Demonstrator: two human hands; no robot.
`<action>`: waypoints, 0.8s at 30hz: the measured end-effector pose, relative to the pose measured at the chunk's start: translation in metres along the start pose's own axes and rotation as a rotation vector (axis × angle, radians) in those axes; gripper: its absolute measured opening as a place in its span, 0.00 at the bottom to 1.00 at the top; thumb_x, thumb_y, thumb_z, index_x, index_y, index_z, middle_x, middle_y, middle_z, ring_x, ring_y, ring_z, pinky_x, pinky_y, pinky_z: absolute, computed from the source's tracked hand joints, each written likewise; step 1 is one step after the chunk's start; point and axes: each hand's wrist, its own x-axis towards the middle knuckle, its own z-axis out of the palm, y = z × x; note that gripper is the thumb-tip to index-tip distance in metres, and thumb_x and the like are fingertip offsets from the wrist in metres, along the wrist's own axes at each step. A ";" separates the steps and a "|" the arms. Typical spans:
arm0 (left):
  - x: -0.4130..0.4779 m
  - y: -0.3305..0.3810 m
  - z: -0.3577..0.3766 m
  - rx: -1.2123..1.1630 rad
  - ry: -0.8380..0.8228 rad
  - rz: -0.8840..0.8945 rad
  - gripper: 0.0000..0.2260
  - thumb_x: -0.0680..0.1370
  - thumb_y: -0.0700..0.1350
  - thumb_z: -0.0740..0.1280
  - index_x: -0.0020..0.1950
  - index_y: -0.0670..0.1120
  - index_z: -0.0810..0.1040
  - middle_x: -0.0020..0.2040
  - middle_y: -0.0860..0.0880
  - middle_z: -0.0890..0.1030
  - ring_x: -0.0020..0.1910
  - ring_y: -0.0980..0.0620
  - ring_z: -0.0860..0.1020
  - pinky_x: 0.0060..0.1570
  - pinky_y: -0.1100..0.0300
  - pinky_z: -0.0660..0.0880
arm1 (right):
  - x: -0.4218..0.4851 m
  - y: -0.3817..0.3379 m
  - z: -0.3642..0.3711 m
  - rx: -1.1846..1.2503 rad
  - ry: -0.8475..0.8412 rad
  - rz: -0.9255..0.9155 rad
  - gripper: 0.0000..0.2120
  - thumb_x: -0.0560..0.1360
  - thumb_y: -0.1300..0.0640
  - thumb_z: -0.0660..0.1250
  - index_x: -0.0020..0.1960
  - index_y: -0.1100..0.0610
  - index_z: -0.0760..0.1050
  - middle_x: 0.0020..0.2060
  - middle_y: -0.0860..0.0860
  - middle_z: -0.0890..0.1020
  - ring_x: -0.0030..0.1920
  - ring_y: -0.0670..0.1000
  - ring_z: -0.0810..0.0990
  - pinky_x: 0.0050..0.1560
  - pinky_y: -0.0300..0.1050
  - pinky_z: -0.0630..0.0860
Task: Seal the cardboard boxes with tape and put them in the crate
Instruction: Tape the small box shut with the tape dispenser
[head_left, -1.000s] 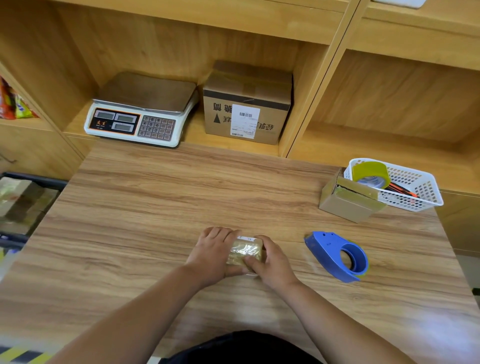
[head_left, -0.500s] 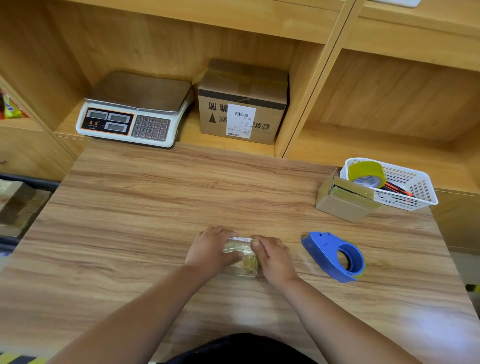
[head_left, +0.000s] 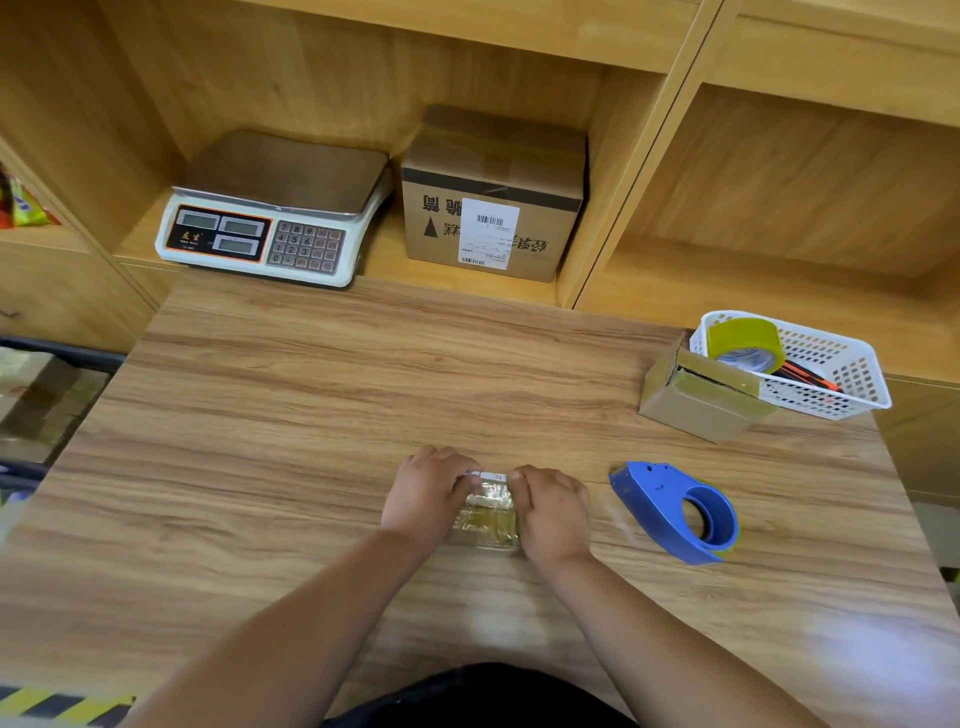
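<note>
A small cardboard box (head_left: 487, 512), shiny with clear tape and bearing a white label on its far edge, lies on the wooden table (head_left: 311, 415) near the front. My left hand (head_left: 428, 493) grips its left side and my right hand (head_left: 553, 512) grips its right side, fingers curled over the top edges. The blue tape dispenser (head_left: 680, 512) lies on the table just right of my right hand. A second taped cardboard box (head_left: 698, 397) sits at the table's right rear. A dark crate (head_left: 41, 400) holding taped boxes stands low at the far left.
A white mesh basket (head_left: 826, 374) with a yellow tape roll (head_left: 748, 340) and pens sits at the right rear. On the shelf behind stand a weighing scale (head_left: 270, 218) and a large labelled carton (head_left: 491, 197). Yellow-black floor marking shows at bottom left.
Both hands have shifted on the small box, from pressing its near part to gripping its two sides. The box has turned a little. The dispenser has not moved.
</note>
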 end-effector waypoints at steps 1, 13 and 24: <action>0.000 0.000 0.000 -0.005 0.004 0.001 0.07 0.78 0.45 0.65 0.51 0.49 0.83 0.47 0.55 0.81 0.49 0.52 0.72 0.47 0.60 0.61 | 0.001 -0.002 -0.002 -0.022 -0.008 0.004 0.16 0.82 0.48 0.52 0.48 0.52 0.77 0.38 0.46 0.77 0.52 0.51 0.75 0.55 0.42 0.58; 0.000 -0.011 -0.014 -0.184 -0.087 -0.049 0.10 0.80 0.40 0.62 0.57 0.46 0.81 0.54 0.52 0.79 0.57 0.55 0.72 0.56 0.65 0.67 | -0.001 -0.012 0.004 -0.059 -0.053 0.001 0.15 0.79 0.41 0.56 0.53 0.51 0.72 0.43 0.45 0.79 0.49 0.50 0.76 0.55 0.43 0.60; -0.004 -0.037 -0.022 -0.139 -0.167 -0.232 0.19 0.69 0.55 0.75 0.57 0.51 0.79 0.55 0.52 0.75 0.56 0.56 0.70 0.54 0.63 0.65 | -0.003 -0.015 0.006 -0.053 -0.056 0.032 0.16 0.80 0.41 0.55 0.56 0.51 0.71 0.43 0.45 0.78 0.47 0.50 0.75 0.56 0.43 0.60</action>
